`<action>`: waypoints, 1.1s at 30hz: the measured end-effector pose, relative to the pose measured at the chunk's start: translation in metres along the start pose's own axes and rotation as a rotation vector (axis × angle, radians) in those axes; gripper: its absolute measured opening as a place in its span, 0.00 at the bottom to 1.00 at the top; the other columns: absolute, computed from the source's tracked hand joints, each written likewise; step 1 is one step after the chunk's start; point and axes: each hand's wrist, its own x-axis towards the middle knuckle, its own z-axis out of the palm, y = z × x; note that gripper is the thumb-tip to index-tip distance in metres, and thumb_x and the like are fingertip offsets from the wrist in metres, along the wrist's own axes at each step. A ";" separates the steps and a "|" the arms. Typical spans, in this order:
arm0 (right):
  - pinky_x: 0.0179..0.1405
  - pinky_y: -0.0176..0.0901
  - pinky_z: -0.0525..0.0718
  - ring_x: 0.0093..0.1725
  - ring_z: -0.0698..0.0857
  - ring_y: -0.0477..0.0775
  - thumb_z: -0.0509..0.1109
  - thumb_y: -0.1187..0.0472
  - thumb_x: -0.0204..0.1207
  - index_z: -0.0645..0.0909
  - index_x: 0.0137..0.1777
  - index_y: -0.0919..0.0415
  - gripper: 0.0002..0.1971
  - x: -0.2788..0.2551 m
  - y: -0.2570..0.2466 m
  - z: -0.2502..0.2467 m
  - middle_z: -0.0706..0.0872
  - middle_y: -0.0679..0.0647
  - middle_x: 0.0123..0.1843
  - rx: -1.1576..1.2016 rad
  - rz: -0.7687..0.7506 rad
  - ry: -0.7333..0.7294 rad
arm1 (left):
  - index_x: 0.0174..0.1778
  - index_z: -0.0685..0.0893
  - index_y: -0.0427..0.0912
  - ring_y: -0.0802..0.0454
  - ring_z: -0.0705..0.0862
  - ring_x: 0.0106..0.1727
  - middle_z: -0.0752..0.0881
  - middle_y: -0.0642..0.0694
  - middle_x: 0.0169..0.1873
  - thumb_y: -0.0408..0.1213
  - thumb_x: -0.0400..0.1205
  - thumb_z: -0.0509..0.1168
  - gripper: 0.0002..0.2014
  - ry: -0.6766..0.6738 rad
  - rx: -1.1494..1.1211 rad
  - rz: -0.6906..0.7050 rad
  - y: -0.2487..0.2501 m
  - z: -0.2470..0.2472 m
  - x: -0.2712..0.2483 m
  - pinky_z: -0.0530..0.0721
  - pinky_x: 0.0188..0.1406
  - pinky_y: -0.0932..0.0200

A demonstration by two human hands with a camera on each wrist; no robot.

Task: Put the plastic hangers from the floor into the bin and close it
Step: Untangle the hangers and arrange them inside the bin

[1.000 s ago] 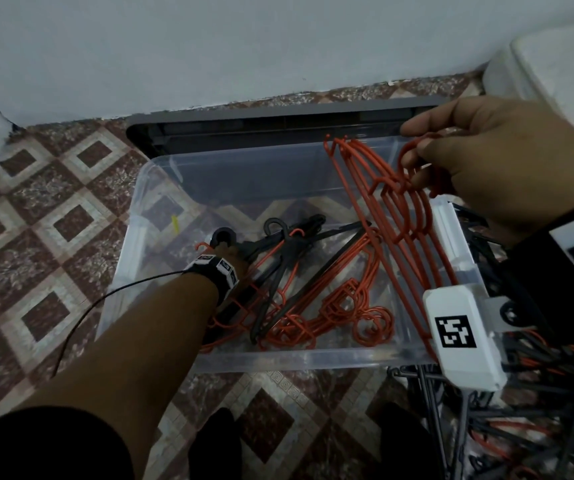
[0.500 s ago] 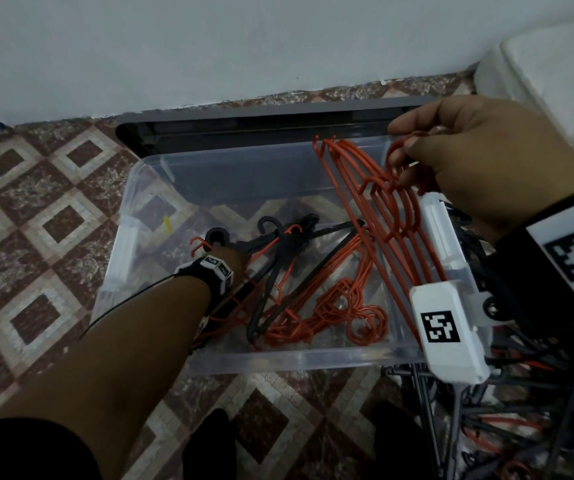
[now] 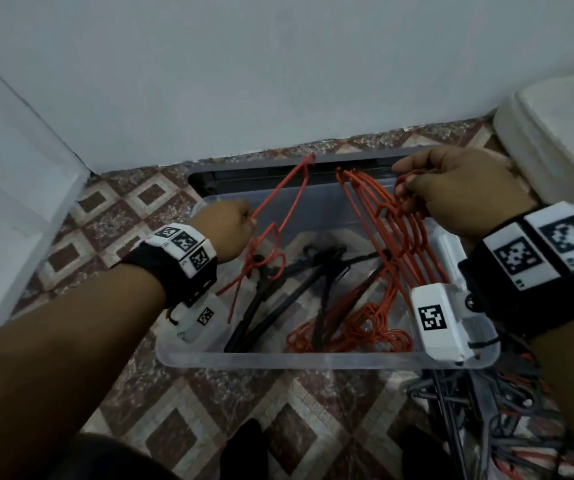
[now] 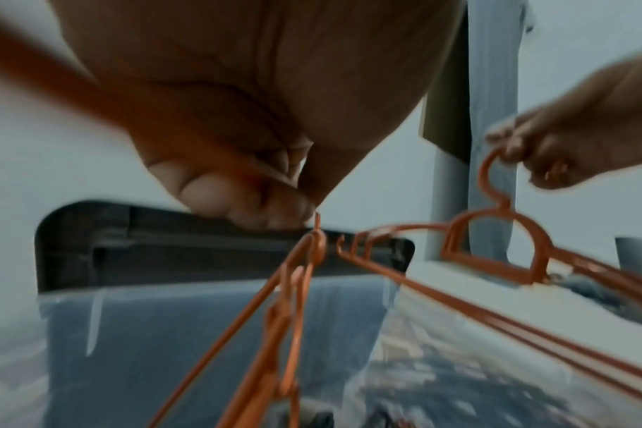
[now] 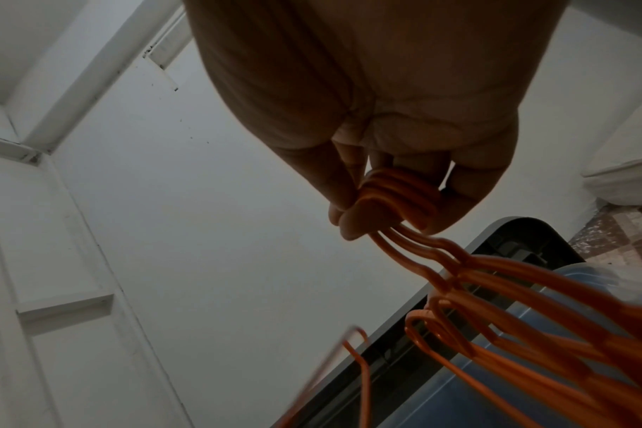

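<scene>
A clear plastic bin [image 3: 313,360] sits on the tiled floor, holding several orange and black hangers [image 3: 316,292]. My left hand [image 3: 224,225] is raised above the bin's left side and grips an orange hanger [image 3: 285,209] that tilts up out of the bin. At the bin's right rim, my right hand [image 3: 451,188] holds a bunch of orange hangers [image 3: 399,237] by their hooks [image 5: 396,191], their lower ends reaching down into the bin. The grey lid [image 3: 264,174] lies behind the bin against the wall.
A heap of black and orange hangers [image 3: 486,410] lies on the floor at the bin's right front corner. A white wall runs behind. A white object [image 3: 562,133] stands at the right, a white door [image 3: 8,188] at the left.
My left hand has risen out of the bin, lifting an orange hanger with it. The right hand has kept its bunch of hangers at the right rim.
</scene>
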 end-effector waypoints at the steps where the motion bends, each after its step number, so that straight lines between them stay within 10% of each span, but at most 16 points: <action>1: 0.33 0.45 0.82 0.30 0.87 0.52 0.64 0.73 0.77 0.84 0.40 0.52 0.15 -0.002 -0.001 0.000 0.90 0.58 0.37 -0.015 -0.001 -0.004 | 0.47 0.78 0.44 0.44 0.84 0.37 0.87 0.44 0.38 0.45 0.87 0.57 0.09 0.043 -0.030 -0.004 0.003 -0.011 -0.008 0.83 0.41 0.51; 10: 0.29 0.45 0.85 0.32 0.89 0.55 0.64 0.69 0.77 0.87 0.35 0.52 0.16 -0.011 0.000 -0.001 0.90 0.54 0.31 -0.077 0.068 -0.051 | 0.47 0.80 0.51 0.48 0.86 0.29 0.88 0.49 0.33 0.42 0.88 0.55 0.09 0.307 -0.602 0.024 0.029 -0.049 -0.055 0.86 0.34 0.49; 17: 0.60 0.64 0.85 0.51 0.87 0.69 0.63 0.44 0.81 0.87 0.48 0.64 0.22 -0.005 0.000 -0.004 0.89 0.63 0.45 0.049 0.157 -0.065 | 0.49 0.81 0.49 0.45 0.84 0.29 0.88 0.42 0.35 0.43 0.88 0.56 0.09 0.293 -1.027 0.027 0.039 -0.033 -0.050 0.82 0.31 0.50; 22: 0.37 0.46 0.87 0.32 0.86 0.56 0.60 0.48 0.85 0.86 0.52 0.65 0.20 -0.003 -0.006 -0.007 0.89 0.62 0.40 0.545 0.289 -0.170 | 0.50 0.79 0.42 0.47 0.82 0.27 0.88 0.41 0.33 0.39 0.90 0.55 0.09 0.223 -1.151 -0.088 0.037 -0.013 -0.041 0.79 0.28 0.56; 26: 0.38 0.45 0.85 0.33 0.86 0.53 0.67 0.63 0.82 0.86 0.49 0.61 0.05 -0.006 -0.006 -0.003 0.88 0.57 0.36 0.470 0.171 -0.200 | 0.50 0.77 0.38 0.50 0.84 0.24 0.89 0.44 0.30 0.38 0.90 0.55 0.09 0.094 -1.194 -0.195 0.043 0.003 -0.039 0.81 0.23 0.60; 33: 0.34 0.47 0.86 0.32 0.88 0.54 0.70 0.74 0.75 0.84 0.54 0.56 0.13 -0.007 -0.006 0.007 0.90 0.56 0.34 0.388 0.162 -0.182 | 0.42 0.79 0.40 0.49 0.87 0.32 0.90 0.40 0.39 0.44 0.87 0.60 0.13 -0.297 -0.778 -0.208 0.037 0.035 -0.038 0.81 0.29 0.60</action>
